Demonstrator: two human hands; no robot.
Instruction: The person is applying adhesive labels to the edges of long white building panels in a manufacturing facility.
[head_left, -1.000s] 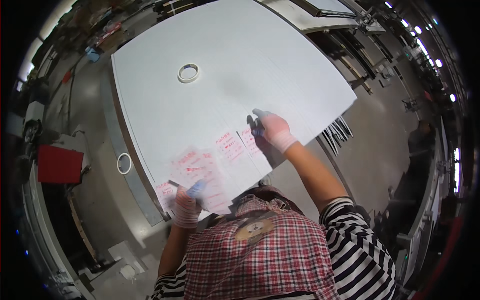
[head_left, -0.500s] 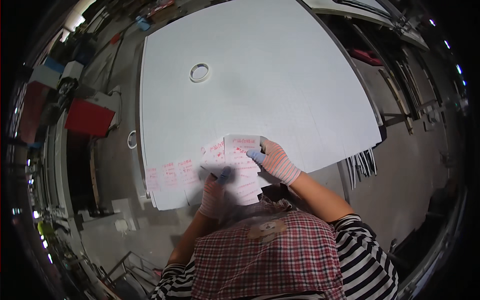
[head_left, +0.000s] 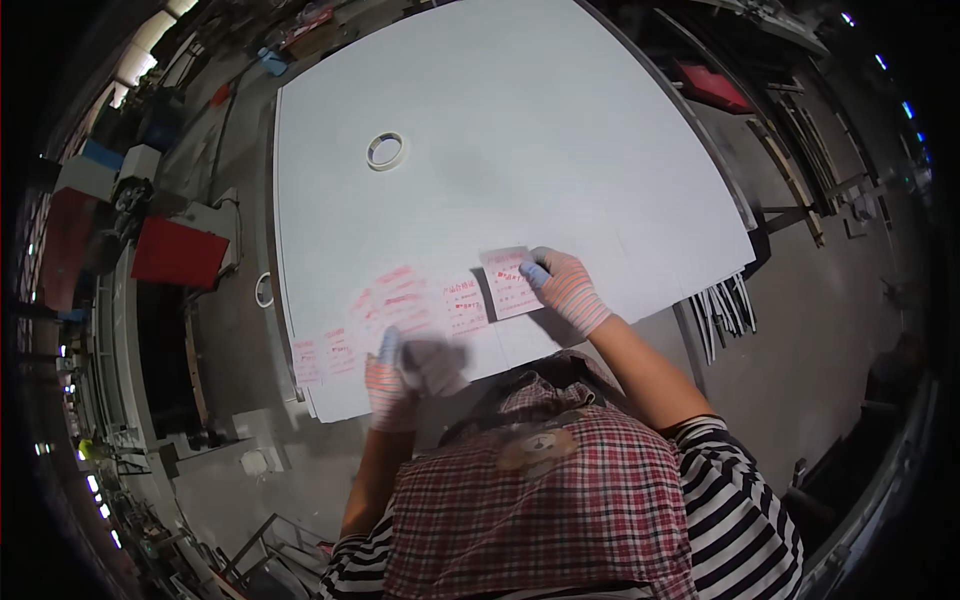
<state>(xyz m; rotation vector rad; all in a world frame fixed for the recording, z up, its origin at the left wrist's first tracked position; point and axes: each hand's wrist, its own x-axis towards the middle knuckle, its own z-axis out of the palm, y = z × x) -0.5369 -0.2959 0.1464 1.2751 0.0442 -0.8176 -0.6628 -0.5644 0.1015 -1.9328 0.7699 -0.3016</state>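
Observation:
My right hand (head_left: 568, 293), in a striped glove with blue fingertips, pinches a white paper slip (head_left: 508, 285) with red print just above the white board (head_left: 480, 200). Left of it, a similar slip (head_left: 463, 308) lies flat near the board's front edge. My left hand (head_left: 391, 380), gloved alike and smeared by motion, is closed, its blue thumb pointing up at a blurred fan of red-printed slips (head_left: 388, 298). Its other fingers are hard to make out. More slips (head_left: 338, 345) lie along the board's front left corner.
A roll of tape (head_left: 385, 151) rests on the board's far left part; another ring-shaped roll (head_left: 264, 290) is beyond its left edge. A red panel (head_left: 180, 252) stands at the left. Thin strips (head_left: 722, 310) hang at the right edge, with metal frames beyond.
My left hand has moved left with the fanned slips, away from my right. My right hand has lifted slightly with its slip, and another slip now shows flat between them.

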